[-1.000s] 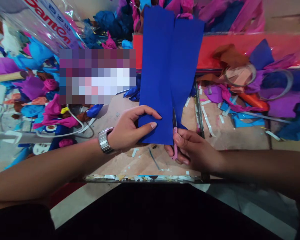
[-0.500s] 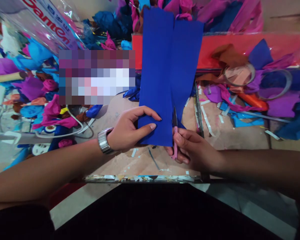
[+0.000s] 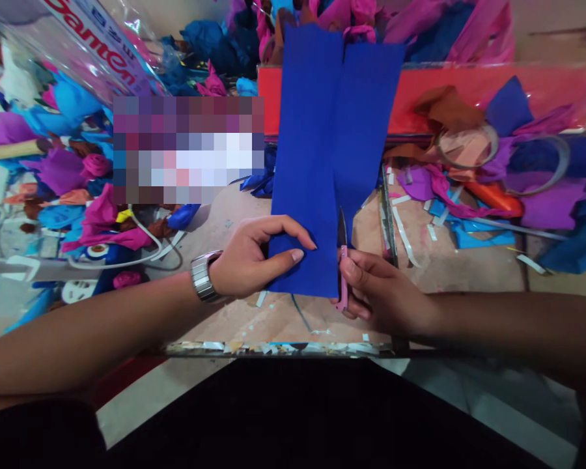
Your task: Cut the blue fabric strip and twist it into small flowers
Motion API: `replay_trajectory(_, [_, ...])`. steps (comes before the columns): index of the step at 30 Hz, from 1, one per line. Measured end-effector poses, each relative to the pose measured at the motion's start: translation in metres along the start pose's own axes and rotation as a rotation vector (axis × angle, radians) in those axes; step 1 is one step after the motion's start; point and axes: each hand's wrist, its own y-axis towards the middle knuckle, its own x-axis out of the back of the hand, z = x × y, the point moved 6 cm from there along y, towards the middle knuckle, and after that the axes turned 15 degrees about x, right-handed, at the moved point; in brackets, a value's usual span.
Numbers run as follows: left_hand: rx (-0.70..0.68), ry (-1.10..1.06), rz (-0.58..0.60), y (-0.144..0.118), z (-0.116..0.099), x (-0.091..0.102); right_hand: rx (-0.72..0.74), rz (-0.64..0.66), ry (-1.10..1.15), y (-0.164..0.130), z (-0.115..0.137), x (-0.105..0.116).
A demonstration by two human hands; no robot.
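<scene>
Left hand [image 3: 247,260] pinches the lower left part of a blue sheet [image 3: 317,156] held upright over the near edge of the counter [image 3: 449,267], while the right hand [image 3: 378,293], its grip closed on pink-handled scissors [image 3: 342,260], sets the blades in a slit running up the sheet's middle. The slit appears to reach most of the way to the top edge, so little seems left uncut. Crumpled coloured scraps [image 3: 78,189] crowd the counter's left and far sides, and a red tray [image 3: 469,91] lies behind the sheet.
</scene>
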Motion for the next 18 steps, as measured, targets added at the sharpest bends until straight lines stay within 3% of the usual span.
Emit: replay_trajectory(18, [-0.002, 0.011, 0.01, -0.001, -0.0006, -0.0003, 0.018, -0.005, -0.031, 0.0007, 0.0011, -0.0005])
